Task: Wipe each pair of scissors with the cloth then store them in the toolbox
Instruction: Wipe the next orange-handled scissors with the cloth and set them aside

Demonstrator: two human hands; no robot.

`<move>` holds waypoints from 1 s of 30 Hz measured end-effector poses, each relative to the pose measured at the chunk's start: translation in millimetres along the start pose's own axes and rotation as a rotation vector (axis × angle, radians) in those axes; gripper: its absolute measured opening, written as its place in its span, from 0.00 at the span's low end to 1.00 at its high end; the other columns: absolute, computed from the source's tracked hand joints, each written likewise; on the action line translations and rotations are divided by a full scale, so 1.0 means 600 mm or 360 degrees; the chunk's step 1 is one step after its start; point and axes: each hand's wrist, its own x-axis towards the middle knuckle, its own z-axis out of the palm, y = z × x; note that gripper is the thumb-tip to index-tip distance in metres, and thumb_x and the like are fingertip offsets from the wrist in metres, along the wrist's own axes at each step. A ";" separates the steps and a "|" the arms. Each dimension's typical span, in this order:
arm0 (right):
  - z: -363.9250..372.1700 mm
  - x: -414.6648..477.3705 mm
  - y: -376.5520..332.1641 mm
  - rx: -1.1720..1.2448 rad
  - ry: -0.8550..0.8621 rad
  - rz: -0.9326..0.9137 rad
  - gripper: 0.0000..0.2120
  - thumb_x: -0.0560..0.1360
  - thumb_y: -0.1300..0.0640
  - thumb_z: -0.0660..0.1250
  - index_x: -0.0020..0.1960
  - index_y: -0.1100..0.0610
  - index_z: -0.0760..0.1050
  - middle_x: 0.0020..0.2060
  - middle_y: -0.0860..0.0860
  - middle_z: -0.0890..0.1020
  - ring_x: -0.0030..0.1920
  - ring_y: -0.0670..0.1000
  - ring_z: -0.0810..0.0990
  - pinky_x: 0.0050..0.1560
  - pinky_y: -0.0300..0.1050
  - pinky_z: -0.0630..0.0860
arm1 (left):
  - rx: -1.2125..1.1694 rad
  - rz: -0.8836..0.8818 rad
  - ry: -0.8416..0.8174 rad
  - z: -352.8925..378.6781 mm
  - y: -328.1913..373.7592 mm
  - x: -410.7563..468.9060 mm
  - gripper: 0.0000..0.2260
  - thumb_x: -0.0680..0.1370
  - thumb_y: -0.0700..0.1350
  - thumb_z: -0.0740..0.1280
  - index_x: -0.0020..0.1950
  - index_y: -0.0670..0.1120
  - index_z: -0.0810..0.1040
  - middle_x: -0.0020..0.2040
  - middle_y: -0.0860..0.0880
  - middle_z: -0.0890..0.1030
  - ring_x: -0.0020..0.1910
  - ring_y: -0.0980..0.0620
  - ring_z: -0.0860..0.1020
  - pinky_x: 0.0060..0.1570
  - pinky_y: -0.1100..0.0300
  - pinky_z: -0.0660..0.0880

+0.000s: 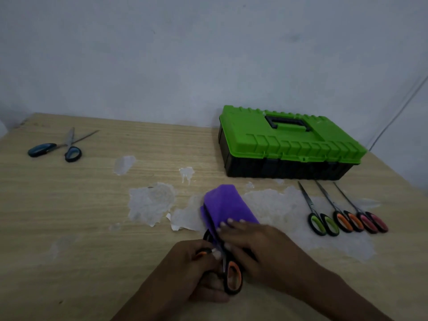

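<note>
While the left hand (192, 267) grips the orange scissors (234, 277) by a handle near the table's (69, 216) front edge, the right hand (252, 244) pinches the cloth (229, 206) folded over the blades. The toolbox (289, 144) sits shut at the far right corner.

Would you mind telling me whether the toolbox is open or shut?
Shut: the toolbox has its green lid lying flat on the black base, no gap showing.

A wooden table (69, 205) with peeling white patches (150, 202) meets a pale wall (162, 54).
</note>
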 end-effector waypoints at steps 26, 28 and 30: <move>-0.027 -0.006 -0.024 -0.0141 -0.0193 0.0049 0.21 0.82 0.55 0.53 0.74 0.47 0.61 0.74 0.45 0.63 0.74 0.45 0.61 0.72 0.47 0.63 | 0.0054 0.0012 0.0085 0.003 -0.002 -0.003 0.08 0.81 0.38 0.64 0.52 0.35 0.80 0.41 0.36 0.84 0.38 0.38 0.83 0.37 0.49 0.84; -0.018 0.021 -0.008 -0.0250 -0.0129 0.0179 0.21 0.82 0.55 0.53 0.75 0.45 0.60 0.74 0.45 0.64 0.73 0.48 0.64 0.69 0.50 0.68 | 0.0052 0.0010 0.0067 0.005 0.000 -0.004 0.07 0.81 0.38 0.64 0.53 0.36 0.79 0.41 0.38 0.84 0.38 0.40 0.84 0.37 0.50 0.84; -0.010 0.047 0.015 -0.0277 -0.0015 0.0265 0.20 0.82 0.54 0.55 0.73 0.43 0.63 0.70 0.46 0.71 0.65 0.52 0.74 0.60 0.49 0.74 | 0.0045 0.0005 0.0064 0.007 -0.001 -0.009 0.07 0.81 0.38 0.64 0.53 0.36 0.79 0.40 0.39 0.85 0.37 0.41 0.85 0.37 0.51 0.83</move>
